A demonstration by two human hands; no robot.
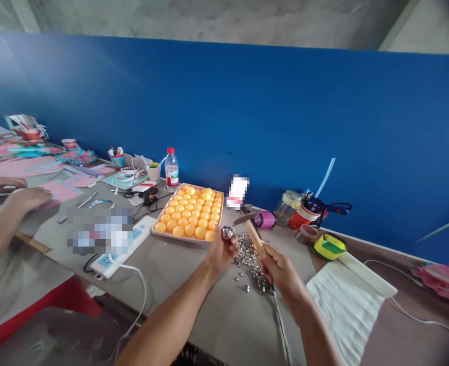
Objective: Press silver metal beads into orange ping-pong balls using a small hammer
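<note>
My left hand is closed around a shiny silver ball, held up over the table just in front of a tray of orange balls. My right hand grips a tan, wood-coloured tool pointing up and left; its exact kind is unclear. A grey cable runs down from beneath that hand. Between and under both hands lies a heap of small silver beads, with a few strays nearer me. Orange balls in rows fill the shallow pale tray on the left.
A white power strip and its cord lie left, beside a co-worker's hands on pink paper. Behind the tray stands a water bottle. A purple cylinder, jar, yellow-green object and white cloth are to the right.
</note>
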